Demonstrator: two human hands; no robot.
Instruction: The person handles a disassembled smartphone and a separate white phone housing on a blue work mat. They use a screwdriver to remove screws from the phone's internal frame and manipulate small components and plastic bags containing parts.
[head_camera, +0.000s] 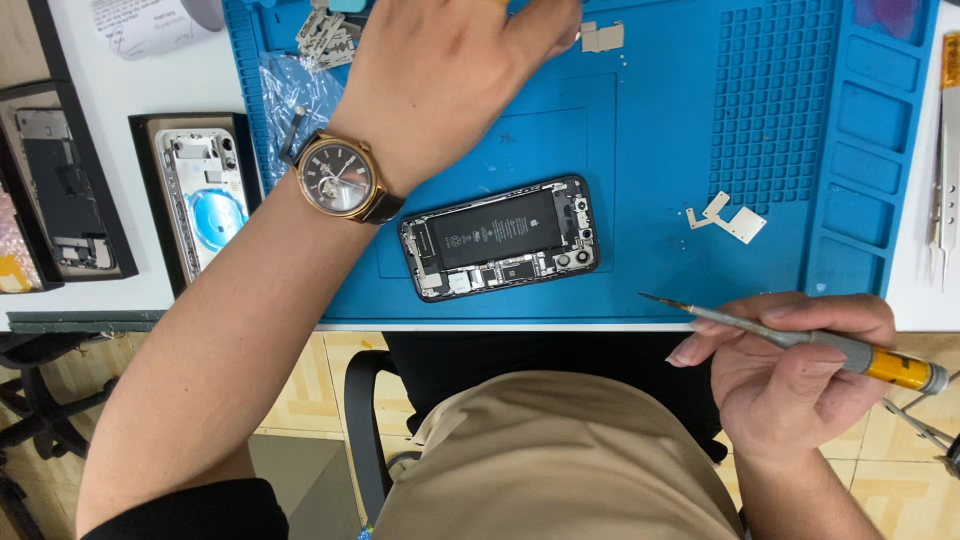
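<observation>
An opened phone (500, 238) with its black battery and boards bare lies on the blue work mat (660, 150), near the mat's front edge. My left hand (440, 80), with a brown-faced wristwatch (338, 177) on the wrist, reaches to the mat's far side; its fingertips rest by a small metal plate (602, 37), and whether they hold anything is hidden. My right hand (790, 365) sits off the table's front edge, closed on a thin screwdriver (800, 338) with a grey and yellow handle, tip pointing left.
Small metal shields (728, 217) lie right of the phone. More metal parts (328, 36) and a clear plastic bag (295, 95) sit at the mat's back left. Two opened phone housings (200, 195) (60, 190) rest on the white table at left. Tweezers (945, 180) lie at far right.
</observation>
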